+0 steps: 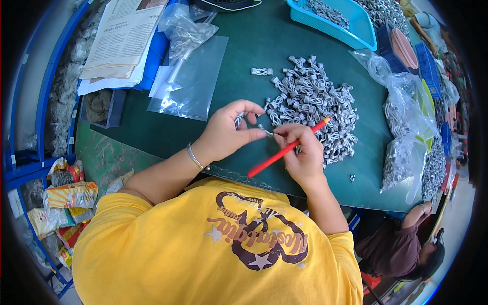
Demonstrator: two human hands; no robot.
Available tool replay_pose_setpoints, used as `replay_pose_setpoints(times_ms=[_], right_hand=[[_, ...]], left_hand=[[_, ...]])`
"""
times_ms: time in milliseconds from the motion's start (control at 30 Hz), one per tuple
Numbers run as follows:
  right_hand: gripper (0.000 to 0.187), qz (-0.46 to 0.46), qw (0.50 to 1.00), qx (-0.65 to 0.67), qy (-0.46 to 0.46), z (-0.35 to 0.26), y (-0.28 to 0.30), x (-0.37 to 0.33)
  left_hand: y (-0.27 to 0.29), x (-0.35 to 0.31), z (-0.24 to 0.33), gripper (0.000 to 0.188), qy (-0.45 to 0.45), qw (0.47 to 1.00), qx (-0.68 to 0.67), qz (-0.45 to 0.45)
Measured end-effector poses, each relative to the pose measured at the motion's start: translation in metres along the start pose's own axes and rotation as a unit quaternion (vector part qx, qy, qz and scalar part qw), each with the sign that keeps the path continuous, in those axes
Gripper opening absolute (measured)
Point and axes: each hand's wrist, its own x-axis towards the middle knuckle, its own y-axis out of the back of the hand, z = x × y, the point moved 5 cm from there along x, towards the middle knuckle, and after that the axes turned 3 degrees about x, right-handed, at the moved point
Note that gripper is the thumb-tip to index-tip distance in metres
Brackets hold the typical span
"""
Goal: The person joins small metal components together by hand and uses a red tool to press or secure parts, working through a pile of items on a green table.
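Observation:
My left hand [230, 128] is closed, with a small grey metal piece [238, 120] tucked inside the curled fingers. A second small metal part [264, 130] sits at its thumb tip, between the two hands. My right hand [305, 151] pinches at that part's other end while gripping a slim red pencil-like stick [277, 158], which lies slantwise across the fingers. Its lower end is slightly blurred. Just beyond both hands spreads a heap of grey looped metal pieces [310, 96] with round caps. One similar piece [262, 71] lies apart, left of the heap.
The green table [236, 66] carries a turquoise basket [368, 38] of metal parts, clear plastic bags [401, 122] at right, a flat clear bag [195, 86] and newspapers [119, 38] at left. A tiny part [352, 178] lies near the front edge. Another person [391, 249] is at lower right.

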Motion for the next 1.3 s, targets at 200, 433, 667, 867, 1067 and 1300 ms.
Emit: replay_pose_setpoints(times_ms=[200,433,667,867,1067,1300], right_hand=[[0.029,0.04,0.943,0.283,-0.171,-0.003,0.002,0.002],[0.025,-0.021,0.969,0.17,-0.179,0.005,0.041,0.077],[0.014,0.226,0.925,0.303,-0.039,0.024,0.099,0.179],[0.014,0.17,0.946,0.253,-0.112,0.027,0.072,0.119],[0.013,0.065,0.963,0.218,-0.146,0.004,0.048,0.067],[0.019,-0.042,0.989,0.118,-0.081,0.003,0.019,0.028]], left_hand=[[-0.007,-0.006,0.014,0.012,-0.127,0.984,0.097,-0.073],[-0.002,-0.002,0.016,0.012,-0.063,0.996,0.058,0.018],[0.006,-0.007,0.015,0.018,-0.102,0.988,0.112,0.004],[-0.002,0.012,0.02,0.025,-0.165,0.957,0.238,-0.012],[0.0,0.027,0.002,0.018,-0.218,0.918,0.33,0.043],[0.004,0.015,0.011,0.014,0.015,0.996,0.063,-0.062]])
